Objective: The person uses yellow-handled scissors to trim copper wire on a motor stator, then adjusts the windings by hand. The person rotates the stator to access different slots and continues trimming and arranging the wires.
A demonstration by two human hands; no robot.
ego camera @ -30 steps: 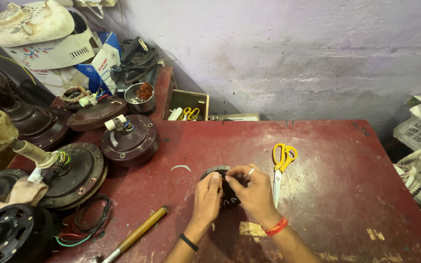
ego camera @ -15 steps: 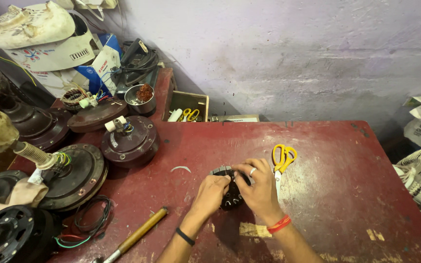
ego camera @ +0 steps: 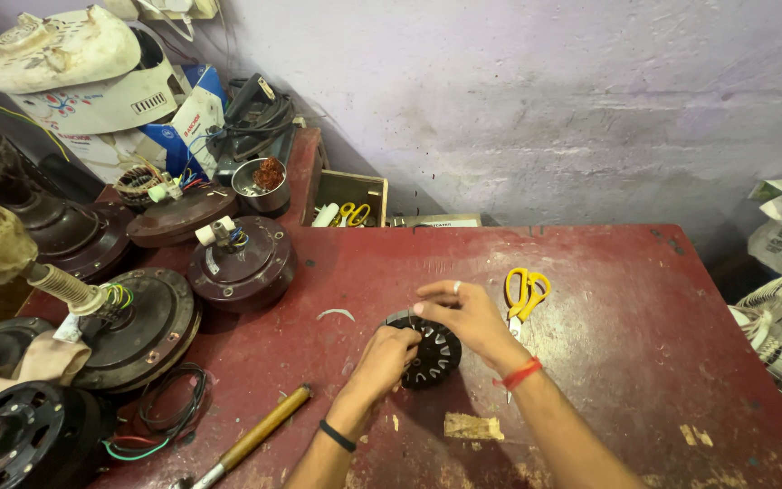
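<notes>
Stator (ego camera: 432,353): black slotted metal disc, flat on the worn red table (ego camera: 608,299) near its middle, toward the front edge. Left hand (ego camera: 386,351) grips its left rim; right hand (ego camera: 463,312) pinches its upper rim. Yellow-handled scissors (ego camera: 522,294) just right; brown domed motor housing (ego camera: 242,263) toward the left edge; wooden-handled tool (ego camera: 255,435) at the front edge.

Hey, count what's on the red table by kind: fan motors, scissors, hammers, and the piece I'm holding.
Brown dome-shaped fan motor housing: 1
Yellow-handled scissors: 1
Wooden-handled hammer: 1
Black slotted round core, held by left hand and right hand: 1
Total: 4
</notes>
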